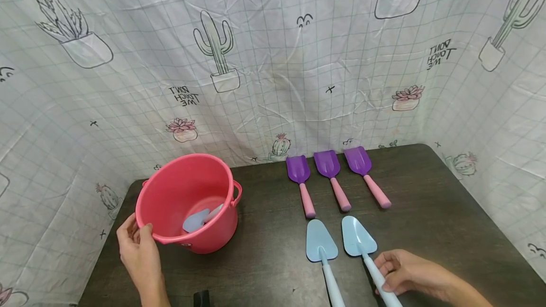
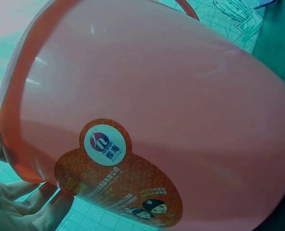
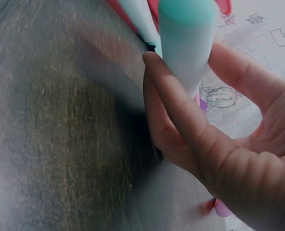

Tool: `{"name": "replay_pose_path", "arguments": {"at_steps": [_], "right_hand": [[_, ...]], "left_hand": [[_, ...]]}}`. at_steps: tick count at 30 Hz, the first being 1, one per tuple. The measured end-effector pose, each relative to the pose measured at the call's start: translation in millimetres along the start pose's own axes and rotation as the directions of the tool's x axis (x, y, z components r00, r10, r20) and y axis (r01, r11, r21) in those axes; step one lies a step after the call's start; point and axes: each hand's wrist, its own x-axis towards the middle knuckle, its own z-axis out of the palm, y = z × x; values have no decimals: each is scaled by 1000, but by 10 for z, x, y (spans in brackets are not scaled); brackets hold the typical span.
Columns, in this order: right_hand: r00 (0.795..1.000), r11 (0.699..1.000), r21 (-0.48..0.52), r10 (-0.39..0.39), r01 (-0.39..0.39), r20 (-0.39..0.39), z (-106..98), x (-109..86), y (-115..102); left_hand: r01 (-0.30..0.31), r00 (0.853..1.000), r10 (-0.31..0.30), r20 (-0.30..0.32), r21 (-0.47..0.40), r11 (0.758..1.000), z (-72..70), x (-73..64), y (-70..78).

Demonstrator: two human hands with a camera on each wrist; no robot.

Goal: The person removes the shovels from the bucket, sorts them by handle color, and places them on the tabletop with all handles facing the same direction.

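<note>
My left hand (image 1: 141, 255) grips the rim of a pink bucket (image 1: 213, 236), which tilts toward me on the table. Inside the bucket lies a light blue trowel (image 1: 196, 221), partly hidden by the wall. My right hand (image 1: 409, 271) pinches the handle of another light blue trowel (image 1: 359, 238) between thumb and fingers; the right wrist view shows its handle end (image 3: 188, 29) close up. Left of it a matching light blue trowel (image 1: 321, 240) lies on the table. An orange label (image 2: 118, 185) sticks to the bucket's side in the left wrist view.
Three purple shovels with pink handles, a left one (image 1: 298, 169), a middle one (image 1: 327, 164) and a right one (image 1: 358, 160), lie along the dark table's (image 1: 264, 259) back. A patterned cloth (image 1: 273, 60) hangs behind and at both sides. A small black object (image 1: 202, 298) sits at the front edge.
</note>
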Motion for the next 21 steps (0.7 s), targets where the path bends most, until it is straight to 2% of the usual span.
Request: {"name": "replay_pose_path", "arguments": {"at_steps": [5, 10, 15, 21], "right_hand": [[999, 998, -58, -16, 14, -35, 20, -27, -3], [993, 980, -199, -39, 15, -115, 99, -30, -31], [979, 929, -369, -89, 16, -182, 171, 8, -78], [955, 848, -529, -142, -18, -261, 215, 74, -114]], "left_hand": [[-3, 1000, 3, 0, -2, 1000, 1, 1, -5], [-1, 1000, 1, 2, -1, 1000, 0, 2, -7], [4, 1000, -4, 3, 11, 1000, 0, -1, -4], [-2, 1000, 2, 0, 10, 1000, 0, -5, -9]]}}
